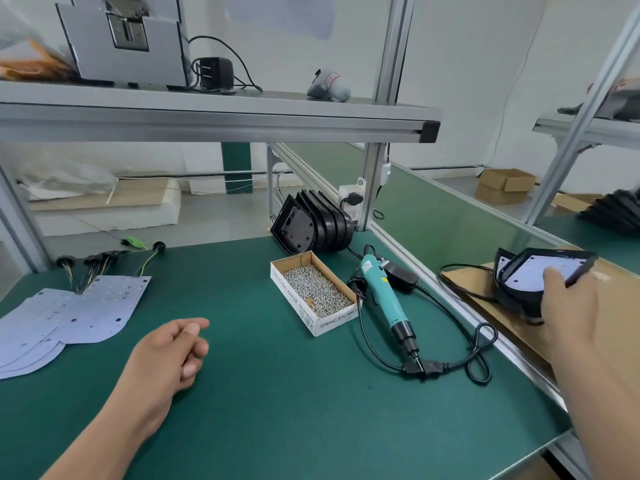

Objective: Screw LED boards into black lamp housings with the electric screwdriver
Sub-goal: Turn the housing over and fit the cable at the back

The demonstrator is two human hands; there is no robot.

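Our left hand (pixel 173 351) rests loosely curled, empty, left of the screw box (pixel 291 299); our right hand (pixel 568 303) grips a black lamp housing (pixel 510 297) with its LED board (pixel 540 271), well right of it. Drawing back, we might snag the cable (pixel 367 337) of the electric screwdriver (pixel 382 292) lying just right of the box.

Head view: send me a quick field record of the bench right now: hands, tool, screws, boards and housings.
left hand: loosely curled, holds nothing, on green mat
right hand: grips boarded housing over cardboard sheet, far right
screw box: open, screws inside, mid-mat
electric screwdriver: lying on mat right of screw box, untouched
empty housings: black, nested stack behind screw box
LED boards: loose pile, far left
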